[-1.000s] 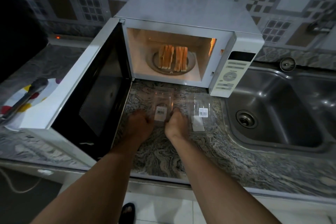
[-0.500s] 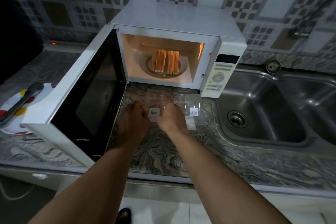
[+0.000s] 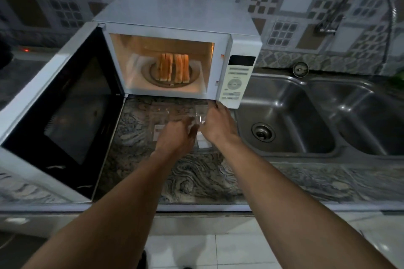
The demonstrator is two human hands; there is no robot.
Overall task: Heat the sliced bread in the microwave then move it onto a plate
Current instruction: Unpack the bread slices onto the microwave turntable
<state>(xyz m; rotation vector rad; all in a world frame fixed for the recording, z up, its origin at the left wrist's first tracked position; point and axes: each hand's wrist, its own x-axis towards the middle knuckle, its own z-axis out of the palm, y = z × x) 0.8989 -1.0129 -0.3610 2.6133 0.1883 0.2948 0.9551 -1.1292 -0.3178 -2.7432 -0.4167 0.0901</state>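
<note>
Orange-lit bread slices (image 3: 172, 70) stand in open white microwave (image 3: 175, 54); left hand (image 3: 175, 135) & right hand (image 3: 218, 124) pinch clear plastic packaging (image 3: 175, 116) on counter, prob. tidying it.

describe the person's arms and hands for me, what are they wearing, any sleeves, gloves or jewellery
Both forearms are bare up to the picture's lower edge: no sleeves show. The left hand and right hand wear no gloves, and no watch, bracelet or ring can be made out, though the light is dim. A dark fingernail shows on the right hand.
</note>
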